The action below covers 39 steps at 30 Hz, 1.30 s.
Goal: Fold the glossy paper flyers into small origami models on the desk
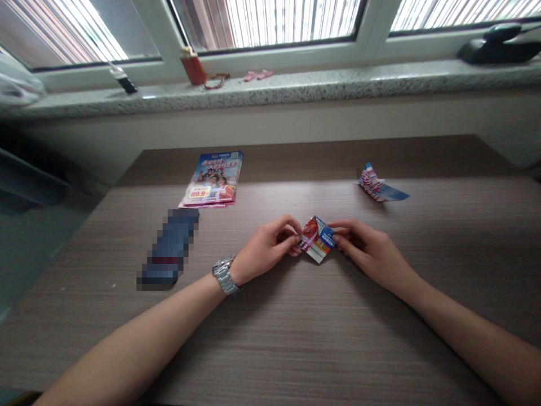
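A small folded piece of printed paper (316, 239), red, blue and white, is held just above the wooden table (296, 327) at its middle. My left hand (266, 248), with a metal watch on the wrist, pinches the paper's left edge. My right hand (367, 248) pinches its right edge with fingers curled. Both hands are closed on the paper.
A stack of colourful flyers (213, 179) lies at the back left. A pixelated dark object (171, 248) lies left of my hands. Another folded paper piece (378, 186) sits at the back right. The stone windowsill (296, 87) holds a red cup (193, 67) and small items.
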Tool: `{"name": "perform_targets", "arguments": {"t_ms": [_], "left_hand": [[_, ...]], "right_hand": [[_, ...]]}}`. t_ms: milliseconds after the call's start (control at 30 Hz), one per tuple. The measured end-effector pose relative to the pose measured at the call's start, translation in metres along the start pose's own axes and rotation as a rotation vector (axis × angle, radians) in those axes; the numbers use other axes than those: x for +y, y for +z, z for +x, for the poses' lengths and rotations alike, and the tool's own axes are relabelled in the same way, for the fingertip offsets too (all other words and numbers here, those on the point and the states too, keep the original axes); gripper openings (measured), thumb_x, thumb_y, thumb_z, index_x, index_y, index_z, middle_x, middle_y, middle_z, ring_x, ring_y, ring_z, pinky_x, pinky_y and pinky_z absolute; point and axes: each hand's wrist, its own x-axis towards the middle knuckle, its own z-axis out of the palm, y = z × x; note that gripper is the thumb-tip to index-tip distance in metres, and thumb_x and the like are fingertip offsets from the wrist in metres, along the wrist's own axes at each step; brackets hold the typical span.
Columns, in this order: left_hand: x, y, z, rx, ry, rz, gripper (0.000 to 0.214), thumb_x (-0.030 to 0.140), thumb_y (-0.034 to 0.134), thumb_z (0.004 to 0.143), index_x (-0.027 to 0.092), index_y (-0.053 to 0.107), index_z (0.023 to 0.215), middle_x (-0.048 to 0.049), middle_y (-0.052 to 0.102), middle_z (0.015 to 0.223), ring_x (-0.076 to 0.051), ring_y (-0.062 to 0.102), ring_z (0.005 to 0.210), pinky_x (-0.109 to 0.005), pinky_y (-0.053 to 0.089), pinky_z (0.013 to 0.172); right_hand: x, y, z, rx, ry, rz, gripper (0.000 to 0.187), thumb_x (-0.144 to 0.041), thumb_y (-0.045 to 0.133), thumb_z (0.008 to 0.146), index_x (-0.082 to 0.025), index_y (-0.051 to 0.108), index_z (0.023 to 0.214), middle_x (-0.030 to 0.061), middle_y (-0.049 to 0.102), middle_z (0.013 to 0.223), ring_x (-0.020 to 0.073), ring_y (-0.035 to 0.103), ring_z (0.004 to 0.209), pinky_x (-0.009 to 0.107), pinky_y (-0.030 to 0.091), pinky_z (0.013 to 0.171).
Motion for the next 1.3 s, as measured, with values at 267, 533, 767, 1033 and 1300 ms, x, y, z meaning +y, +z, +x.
{"name": "perform_targets", "arguments": {"t_ms": [267, 533, 767, 1033, 1300], "left_hand": [[0.000, 0.000, 0.000, 0.025, 0.033, -0.020, 0.016, 0.027, 0.056, 0.098, 0.016, 0.060, 0.109, -0.0067, 0.071, 0.101, -0.015, 0.071, 0.088, -0.029, 0.061, 0.083], [0.000, -0.001, 0.001, 0.005, 0.017, 0.005, 0.017, 0.025, 0.052, 0.100, 0.017, 0.060, 0.112, -0.0053, 0.072, 0.096, -0.012, 0.071, 0.081, -0.027, 0.062, 0.079], [0.003, 0.001, -0.001, 0.027, 0.067, 0.166, 0.016, 0.024, 0.053, 0.098, 0.018, 0.060, 0.110, -0.0033, 0.072, 0.092, -0.011, 0.069, 0.075, -0.022, 0.057, 0.071], [0.002, 0.001, -0.004, 0.148, 0.200, 0.616, 0.023, 0.027, 0.059, 0.096, 0.021, 0.062, 0.118, -0.0030, 0.069, 0.095, -0.011, 0.063, 0.073, -0.025, 0.052, 0.072], [-0.006, 0.000, 0.001, 0.114, 0.428, 0.728, 0.030, 0.028, 0.062, 0.096, 0.025, 0.063, 0.125, -0.0101, 0.059, 0.125, -0.021, 0.060, 0.109, -0.038, 0.053, 0.096]], "right_hand": [[-0.002, -0.001, 0.001, 0.035, 0.006, -0.003, 0.027, -0.036, 0.058, 0.096, -0.022, 0.065, 0.119, 0.0050, 0.075, 0.094, 0.0192, 0.070, 0.080, 0.030, 0.055, 0.070], [0.000, 0.000, 0.001, 0.040, 0.003, 0.007, 0.027, -0.037, 0.058, 0.096, -0.022, 0.065, 0.118, 0.0056, 0.074, 0.096, 0.0206, 0.071, 0.085, 0.033, 0.057, 0.075], [0.001, -0.001, 0.002, 0.039, -0.001, -0.023, 0.027, -0.036, 0.058, 0.096, -0.022, 0.066, 0.118, 0.0045, 0.074, 0.094, 0.0199, 0.069, 0.081, 0.032, 0.055, 0.072], [-0.001, -0.003, 0.002, 0.028, -0.028, -0.107, 0.024, -0.031, 0.053, 0.097, -0.022, 0.068, 0.113, 0.0045, 0.073, 0.094, 0.0210, 0.067, 0.082, 0.032, 0.053, 0.072], [0.002, -0.001, 0.003, -0.054, -0.115, -0.155, 0.025, -0.025, 0.052, 0.096, -0.023, 0.069, 0.114, 0.0065, 0.072, 0.099, 0.0217, 0.066, 0.087, 0.034, 0.052, 0.076]]}}
